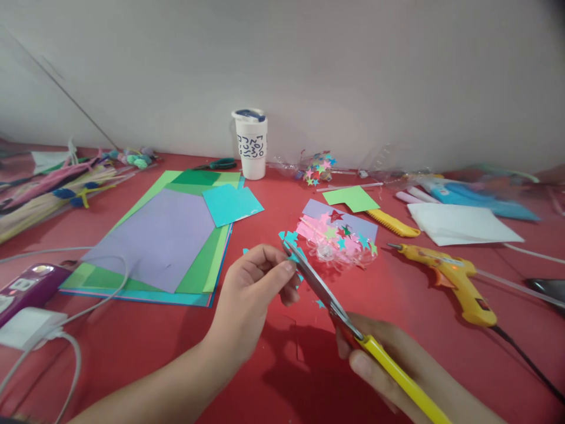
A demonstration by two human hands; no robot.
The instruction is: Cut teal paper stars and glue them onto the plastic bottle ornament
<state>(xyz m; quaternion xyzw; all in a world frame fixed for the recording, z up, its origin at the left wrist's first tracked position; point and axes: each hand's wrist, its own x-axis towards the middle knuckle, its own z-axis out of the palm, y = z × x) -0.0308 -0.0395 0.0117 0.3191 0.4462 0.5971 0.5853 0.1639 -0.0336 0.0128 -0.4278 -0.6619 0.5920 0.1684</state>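
Note:
My right hand (388,359) grips the yellow and red handles of a pair of scissors (329,297), whose blades point up and left over the red table (282,365). My left hand (251,294) is closed in a pinch at the blade tips, holding a small teal paper piece (291,240). Just beyond lies a lilac card (344,221) covered with small paper stars and pink strips. Tiny teal scraps lie under the blades.
A stack of coloured paper sheets (163,241) lies left, with a teal square (232,204) on it. A yellow glue gun (454,277) and white paper (459,224) are right. A white tumbler (251,144) stands at the wall. Chargers and cables (35,306) sit far left.

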